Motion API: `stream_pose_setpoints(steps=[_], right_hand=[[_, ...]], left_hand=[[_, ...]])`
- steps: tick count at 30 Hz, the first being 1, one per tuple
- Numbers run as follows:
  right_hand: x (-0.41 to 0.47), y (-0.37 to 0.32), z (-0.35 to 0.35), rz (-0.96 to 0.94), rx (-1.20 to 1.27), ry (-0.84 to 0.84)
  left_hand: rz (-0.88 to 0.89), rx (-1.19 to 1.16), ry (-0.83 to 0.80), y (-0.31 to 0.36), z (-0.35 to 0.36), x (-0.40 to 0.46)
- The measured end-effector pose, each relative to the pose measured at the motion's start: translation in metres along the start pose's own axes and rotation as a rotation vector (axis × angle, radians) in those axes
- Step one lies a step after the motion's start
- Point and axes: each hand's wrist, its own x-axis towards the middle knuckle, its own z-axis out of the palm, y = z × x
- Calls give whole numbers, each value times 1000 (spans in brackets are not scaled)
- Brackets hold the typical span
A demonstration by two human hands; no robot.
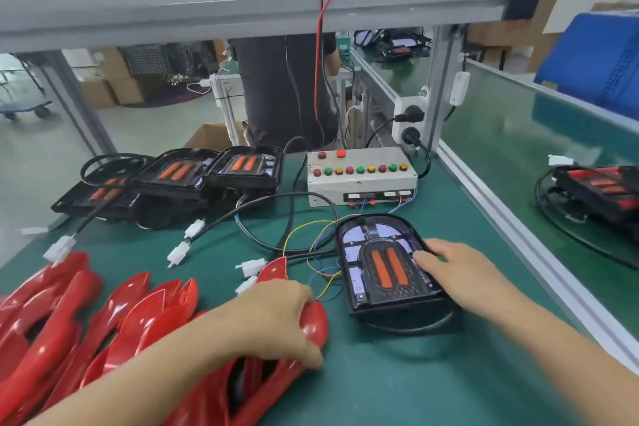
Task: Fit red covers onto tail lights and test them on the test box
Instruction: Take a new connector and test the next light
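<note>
**Red cover gripped beside an uncovered tail light**

A red cover point(313, 325) was gripped by the left hand point(276, 318) at about 7 o'clock on the green table point(397, 384). The fingers were curled over its rounded upper edge and the thumb was pressed against its lower side. The cover was seen as glossy, translucent red plastic with a curved body and a pointed tip standing up behind the hand. More red covers point(69, 322) of the same shape were piled at 8 o'clock, overlapping each other.

The tail light point(385, 266) was laid flat just right of the centre, at about 5 o'clock. It was shown as a black arched housing with pale reflective panels inside and two orange bars side by side in the middle. Its right edge was touched by the right hand point(460, 270), with fingers bent onto the rim; whether the housing was truly clamped cannot be told. Thin coloured wires point(311, 245) were led from the light toward the test box point(361, 176), placed at 12 o'clock, with a row of red, green and yellow buttons. Three further uncovered tail lights point(179, 176) were lined at 10 o'clock, with black cables and white connectors point(193, 228) near them.
</note>
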Motion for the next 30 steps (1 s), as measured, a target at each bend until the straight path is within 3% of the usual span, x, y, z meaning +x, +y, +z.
stream_pose_setpoints(steps=[4, 8, 10, 12, 15, 17, 21, 23, 25, 27, 30], right_hand=[[-5, -4, 1, -4, -250, 128], [-10, -5, -3, 5, -521, 181], [-15, -11, -4, -68, -648, 325], [-25, -24, -6, -214, -413, 454], [-42, -51, -10, -294, 164, 193], [-45, -57, -8, -338, 67, 158], [-44, -49, -15, -411, -301, 391], [-40, -36, -22, -353, -305, 374], [-38, -23, -29, -244, -273, 312], [-38, -12, -31, -173, -332, 240], [-40, -4, -22, -151, -434, 152]], left_hand=[[38, -595, 2, -12, -24, 9], [56, -1073, 119, -15, -49, 20], [69, -1241, 184, -11, -56, 28], [57, -1361, 253, -1, -61, 39], [1, -1522, 352, 23, -68, 59], [12, -1568, 365, 40, -71, 70], [88, -1549, 360, 65, -73, 89], [37, -1313, 433, 61, -76, 102], [-98, -932, 542, 46, -74, 118], [-189, -737, 412, 34, -65, 128], [-253, -903, 137, 32, -48, 134]])
